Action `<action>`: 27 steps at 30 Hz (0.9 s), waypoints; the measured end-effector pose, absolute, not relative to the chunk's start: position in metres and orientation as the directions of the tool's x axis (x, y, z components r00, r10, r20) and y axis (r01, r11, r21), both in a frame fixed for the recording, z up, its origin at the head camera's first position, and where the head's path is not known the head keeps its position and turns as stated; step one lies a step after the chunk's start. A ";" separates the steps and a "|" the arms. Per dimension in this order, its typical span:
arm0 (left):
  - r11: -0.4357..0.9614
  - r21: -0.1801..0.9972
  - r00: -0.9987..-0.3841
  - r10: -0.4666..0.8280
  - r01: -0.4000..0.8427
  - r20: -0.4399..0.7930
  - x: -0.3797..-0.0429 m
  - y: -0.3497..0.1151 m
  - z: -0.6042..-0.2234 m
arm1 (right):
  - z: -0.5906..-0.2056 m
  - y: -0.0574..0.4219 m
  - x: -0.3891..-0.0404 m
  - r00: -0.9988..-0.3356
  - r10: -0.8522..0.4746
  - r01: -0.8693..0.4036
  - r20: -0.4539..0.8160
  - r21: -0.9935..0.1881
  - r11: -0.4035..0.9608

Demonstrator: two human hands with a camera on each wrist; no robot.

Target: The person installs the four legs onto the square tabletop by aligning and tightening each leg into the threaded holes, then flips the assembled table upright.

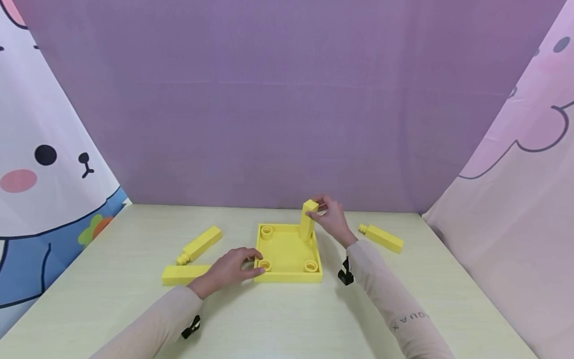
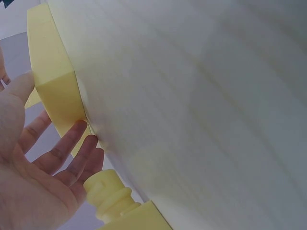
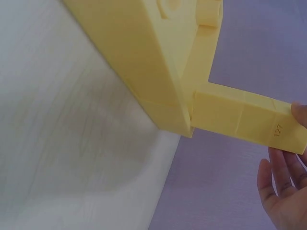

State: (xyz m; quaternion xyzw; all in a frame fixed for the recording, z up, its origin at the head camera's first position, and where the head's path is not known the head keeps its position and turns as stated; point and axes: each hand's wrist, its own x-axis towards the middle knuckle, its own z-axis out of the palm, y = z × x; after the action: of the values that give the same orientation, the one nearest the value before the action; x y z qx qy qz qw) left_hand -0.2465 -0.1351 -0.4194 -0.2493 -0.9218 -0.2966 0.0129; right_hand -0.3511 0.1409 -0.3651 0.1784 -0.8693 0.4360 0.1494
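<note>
A square yellow tabletop (image 1: 287, 252) lies underside up, with a raised rim and round sockets at its corners. At its near left corner my left hand (image 1: 230, 269) holds the edge, thumb at the front wall and fingers at the left side. A yellow table leg (image 1: 307, 222) stands upright over the far right corner; its lower end and that socket are hidden. My right hand (image 1: 332, 219) pinches this leg near its top. In the right wrist view, the leg (image 3: 240, 115) bears the number 127 near the fingers.
Left of the tabletop lie a loose leg (image 1: 202, 244) with a threaded end and another leg (image 1: 184, 275), partly behind the left hand. A further leg (image 1: 381, 238) lies to the right. A purple cloth (image 1: 287, 124) hangs behind the table (image 1: 287, 319).
</note>
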 end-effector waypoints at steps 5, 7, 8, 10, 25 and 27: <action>0.694 0.553 -0.877 0.452 0.461 0.165 -0.246 -0.135 -0.419 | -0.364 0.142 -0.351 -0.889 -0.204 -0.452 0.411 -0.705 0.547; 0.692 0.555 -0.876 0.453 0.462 0.164 -0.246 -0.135 -0.419 | -0.362 0.144 -0.351 -0.889 -0.232 -0.455 0.395 -0.707 0.541; 0.691 0.556 -0.876 0.453 0.462 0.165 -0.246 -0.135 -0.419 | -0.361 0.146 -0.351 -0.888 -0.251 -0.459 0.385 -0.706 0.539; 0.689 0.556 -0.874 0.455 0.465 0.169 -0.246 -0.135 -0.419 | -0.359 0.148 -0.351 -0.886 -0.287 -0.464 0.365 -0.711 0.528; 0.693 0.540 -0.869 0.462 0.478 0.177 -0.247 -0.134 -0.418 | -0.354 0.155 -0.355 -0.849 -0.414 -0.504 0.329 -0.738 0.448; 0.692 0.538 -0.868 0.464 0.481 0.180 -0.247 -0.135 -0.419 | -0.354 0.155 -0.356 -0.849 -0.408 -0.508 0.335 -0.729 0.458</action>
State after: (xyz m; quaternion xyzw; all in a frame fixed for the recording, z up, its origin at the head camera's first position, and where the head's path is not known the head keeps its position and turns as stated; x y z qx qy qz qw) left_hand -0.2475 -0.1346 -0.4188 -0.2568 -0.9197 -0.2967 0.0148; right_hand -0.3556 0.1546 -0.3542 0.2688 -0.8520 0.4458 0.0561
